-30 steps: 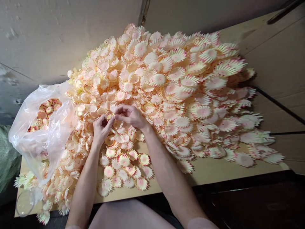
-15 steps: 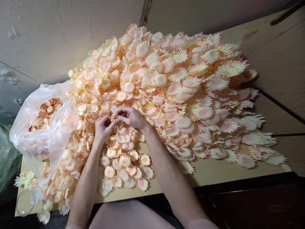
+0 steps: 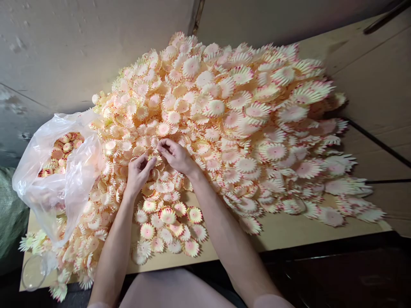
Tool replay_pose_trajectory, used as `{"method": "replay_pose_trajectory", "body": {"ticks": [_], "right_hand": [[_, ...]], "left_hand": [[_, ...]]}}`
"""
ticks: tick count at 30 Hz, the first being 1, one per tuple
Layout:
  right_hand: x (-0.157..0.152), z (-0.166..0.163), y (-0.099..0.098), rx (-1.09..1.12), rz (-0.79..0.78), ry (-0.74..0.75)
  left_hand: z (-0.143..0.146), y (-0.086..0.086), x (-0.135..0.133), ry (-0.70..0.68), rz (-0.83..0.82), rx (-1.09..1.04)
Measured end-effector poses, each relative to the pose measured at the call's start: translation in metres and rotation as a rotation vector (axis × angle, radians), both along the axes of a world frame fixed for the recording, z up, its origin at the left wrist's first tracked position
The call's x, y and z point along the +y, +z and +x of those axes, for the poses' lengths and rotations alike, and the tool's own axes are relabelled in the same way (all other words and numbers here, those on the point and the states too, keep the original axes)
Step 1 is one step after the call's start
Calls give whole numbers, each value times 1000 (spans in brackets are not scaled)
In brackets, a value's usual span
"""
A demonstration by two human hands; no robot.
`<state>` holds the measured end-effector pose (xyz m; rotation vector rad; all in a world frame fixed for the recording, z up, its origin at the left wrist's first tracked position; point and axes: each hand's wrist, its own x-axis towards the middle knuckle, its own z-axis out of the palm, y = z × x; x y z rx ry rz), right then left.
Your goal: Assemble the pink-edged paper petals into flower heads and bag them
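My left hand is closed in a pinch, with the edge of a small cream flower piece showing at its thumb and fingertips. Just to its right and slightly higher, my right hand has thumb and fingers pressed together; whatever they hold is too small to make out. A short gap separates the two sets of fingertips. Around and beneath both hands spreads a big heap of artificial flower heads, cream with pink centres and pink-tipped petals. Between my forearms lie several smaller flower heads on the table.
A clear plastic bag at the left holds small, tightly closed red-and-yellow flower pieces. A round transparent lid or dish sits at the table's front left corner. Cardboard stands at the right, and a wall rises behind.
My hands have drawn apart from fingertips touching. The right moved slightly up and right; the left stayed nearly in place. The flower heap looks the same.
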<state>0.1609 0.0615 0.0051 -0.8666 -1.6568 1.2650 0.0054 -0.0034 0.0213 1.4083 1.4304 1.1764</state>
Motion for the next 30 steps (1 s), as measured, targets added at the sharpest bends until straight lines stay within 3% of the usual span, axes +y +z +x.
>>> {"method": "replay_pose_trajectory", "body": {"ticks": [6, 10, 18, 30], "right_hand": [[5, 2, -6, 110, -112, -110], [7, 0, -4, 209, -171, -153], [0, 4, 7, 224, -160, -24], [-4, 6, 10, 196, -180, 186]], "left_hand": [[-4, 2, -3, -54, -96, -151], [-4, 1, -3, -44, -54, -192], [0, -4, 2, 2, -25, -339], [0, -2, -1, 89, 86, 59]]}}
